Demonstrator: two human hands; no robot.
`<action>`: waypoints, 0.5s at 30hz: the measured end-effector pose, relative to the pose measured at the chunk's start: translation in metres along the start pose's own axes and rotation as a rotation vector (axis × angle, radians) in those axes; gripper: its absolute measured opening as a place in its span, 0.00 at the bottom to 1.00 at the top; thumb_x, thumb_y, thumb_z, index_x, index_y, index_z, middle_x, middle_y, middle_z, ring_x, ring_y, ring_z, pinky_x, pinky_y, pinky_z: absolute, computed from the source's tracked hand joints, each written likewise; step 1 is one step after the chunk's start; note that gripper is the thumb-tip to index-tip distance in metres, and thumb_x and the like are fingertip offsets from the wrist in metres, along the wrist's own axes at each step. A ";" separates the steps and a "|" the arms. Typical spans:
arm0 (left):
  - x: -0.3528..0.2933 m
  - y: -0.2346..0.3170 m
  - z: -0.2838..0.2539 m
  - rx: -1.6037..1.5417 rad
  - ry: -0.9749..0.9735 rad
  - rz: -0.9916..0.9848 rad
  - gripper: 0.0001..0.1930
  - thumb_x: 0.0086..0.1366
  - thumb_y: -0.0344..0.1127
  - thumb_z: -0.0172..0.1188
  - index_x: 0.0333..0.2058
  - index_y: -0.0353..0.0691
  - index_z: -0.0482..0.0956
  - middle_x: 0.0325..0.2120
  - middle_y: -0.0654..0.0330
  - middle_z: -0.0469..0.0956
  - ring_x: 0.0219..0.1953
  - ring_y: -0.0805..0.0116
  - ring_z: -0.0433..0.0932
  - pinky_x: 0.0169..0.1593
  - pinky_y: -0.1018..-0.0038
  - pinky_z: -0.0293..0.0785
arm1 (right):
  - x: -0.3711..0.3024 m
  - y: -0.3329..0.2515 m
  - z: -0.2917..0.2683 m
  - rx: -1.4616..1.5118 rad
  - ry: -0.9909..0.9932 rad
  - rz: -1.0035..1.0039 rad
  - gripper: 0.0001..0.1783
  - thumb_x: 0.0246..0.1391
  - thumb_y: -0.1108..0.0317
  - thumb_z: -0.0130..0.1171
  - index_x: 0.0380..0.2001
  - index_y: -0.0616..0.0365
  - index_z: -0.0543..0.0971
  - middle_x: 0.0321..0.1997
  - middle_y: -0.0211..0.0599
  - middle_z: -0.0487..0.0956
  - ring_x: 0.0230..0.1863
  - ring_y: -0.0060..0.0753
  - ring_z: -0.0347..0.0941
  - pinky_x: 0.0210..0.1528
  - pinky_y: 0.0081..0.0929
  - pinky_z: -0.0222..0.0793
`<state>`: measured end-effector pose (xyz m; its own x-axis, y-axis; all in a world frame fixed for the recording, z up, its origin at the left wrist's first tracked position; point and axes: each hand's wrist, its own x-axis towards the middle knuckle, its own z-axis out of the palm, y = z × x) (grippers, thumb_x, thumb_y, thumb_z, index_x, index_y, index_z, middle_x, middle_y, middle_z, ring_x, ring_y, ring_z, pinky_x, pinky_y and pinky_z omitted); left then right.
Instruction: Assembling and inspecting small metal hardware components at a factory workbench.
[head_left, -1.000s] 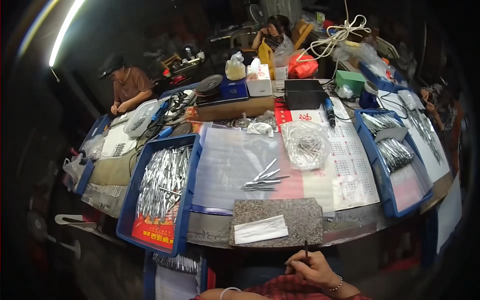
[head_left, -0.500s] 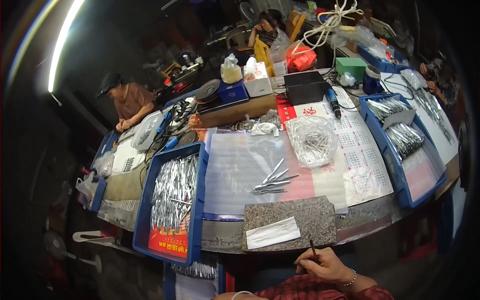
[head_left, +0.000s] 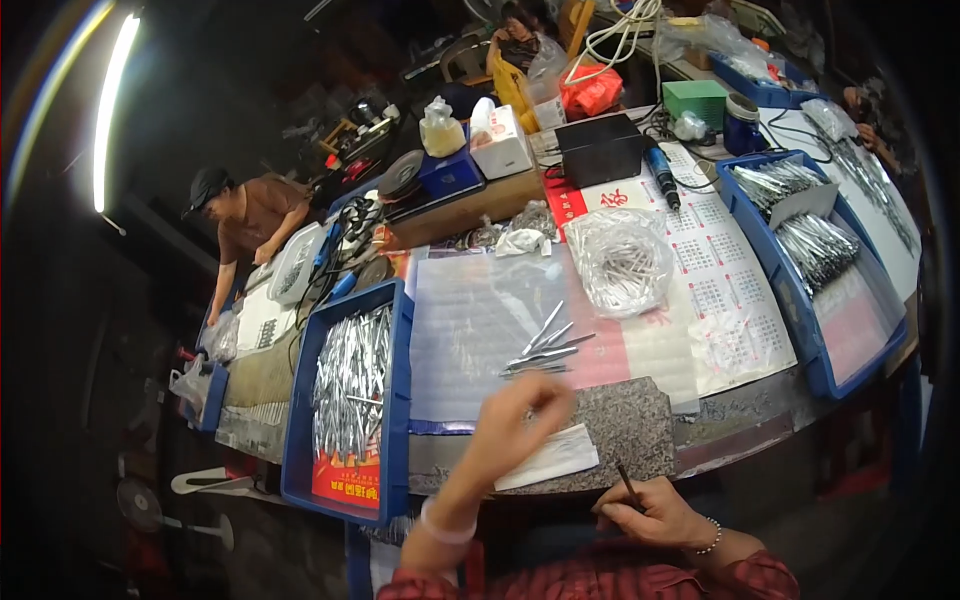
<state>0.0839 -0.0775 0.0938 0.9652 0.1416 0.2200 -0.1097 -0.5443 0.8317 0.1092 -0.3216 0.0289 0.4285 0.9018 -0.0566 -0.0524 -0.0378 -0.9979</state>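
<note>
My right hand (head_left: 658, 513), with a beaded bracelet at its wrist, is closed around a thin dark stick-like tool (head_left: 628, 486) pointing up, just off the near edge of a speckled stone slab (head_left: 637, 425). My left hand (head_left: 520, 418), a pale band on its wrist, is over the slab's left part. Its fingers are bent and blurred, so their grip cannot be made out. Just beyond it lies a small heap of slim metal tools, tweezer-like in shape (head_left: 552, 345), on a clear plastic sheet (head_left: 470, 320). A folded white paper (head_left: 562, 457) rests on the slab, partly behind my left hand.
A blue tray (head_left: 395, 450) of many similar metal pieces stands left; another blue tray (head_left: 860, 340) stands right. Beyond the sheet are a plastic-wrapped bundle (head_left: 622, 265), a black box (head_left: 600, 150) and a blue pen-shaped power tool (head_left: 660, 175). Other people sit at the left, back and right.
My left hand has come up from the lower edge and reached over the slab toward the metal tools. My right hand stays nearly in place with the stick. The view has shifted slightly.
</note>
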 end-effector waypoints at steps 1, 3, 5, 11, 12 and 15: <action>0.026 -0.034 0.006 0.107 0.055 -0.107 0.09 0.59 0.31 0.62 0.38 0.35 0.79 0.29 0.52 0.78 0.28 0.63 0.77 0.35 0.71 0.73 | 0.002 0.001 0.001 0.032 -0.008 0.010 0.10 0.63 0.67 0.54 0.41 0.62 0.78 0.28 0.33 0.82 0.28 0.20 0.78 0.32 0.19 0.74; 0.067 -0.097 0.009 0.321 0.159 -0.102 0.11 0.58 0.35 0.62 0.37 0.35 0.79 0.31 0.51 0.79 0.28 0.59 0.78 0.36 0.68 0.74 | -0.001 0.011 0.009 0.054 -0.005 -0.083 0.10 0.62 0.67 0.54 0.40 0.62 0.78 0.28 0.32 0.82 0.28 0.20 0.78 0.32 0.20 0.73; 0.093 -0.140 0.010 0.455 0.195 -0.101 0.12 0.56 0.36 0.63 0.35 0.34 0.80 0.30 0.51 0.80 0.28 0.59 0.79 0.36 0.68 0.75 | -0.003 0.006 0.010 -0.015 -0.028 -0.080 0.10 0.62 0.67 0.54 0.40 0.62 0.79 0.29 0.34 0.82 0.28 0.24 0.79 0.33 0.20 0.74; 0.105 -0.163 0.002 0.660 -0.008 -0.325 0.12 0.54 0.41 0.63 0.25 0.36 0.80 0.23 0.48 0.80 0.30 0.49 0.80 0.36 0.60 0.74 | -0.009 0.009 0.008 0.018 0.020 -0.022 0.09 0.61 0.71 0.54 0.38 0.65 0.80 0.28 0.36 0.83 0.30 0.23 0.80 0.33 0.21 0.74; 0.103 -0.155 0.002 0.611 0.057 -0.248 0.10 0.56 0.35 0.59 0.26 0.33 0.79 0.25 0.41 0.79 0.31 0.41 0.79 0.38 0.52 0.74 | -0.010 0.003 0.006 0.033 0.040 0.007 0.09 0.60 0.71 0.54 0.37 0.65 0.80 0.28 0.36 0.83 0.29 0.22 0.79 0.31 0.20 0.74; 0.090 -0.121 0.001 0.409 0.265 -0.095 0.10 0.61 0.35 0.58 0.31 0.32 0.73 0.23 0.43 0.78 0.29 0.42 0.78 0.34 0.54 0.73 | -0.017 -0.003 0.003 0.088 0.170 0.058 0.07 0.59 0.74 0.53 0.35 0.64 0.80 0.28 0.38 0.82 0.21 0.18 0.73 0.23 0.16 0.68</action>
<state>0.1840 0.0001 0.0121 0.8670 0.3826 0.3193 0.1290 -0.7911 0.5979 0.0997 -0.3356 0.0331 0.5685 0.8130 -0.1255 -0.1566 -0.0428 -0.9867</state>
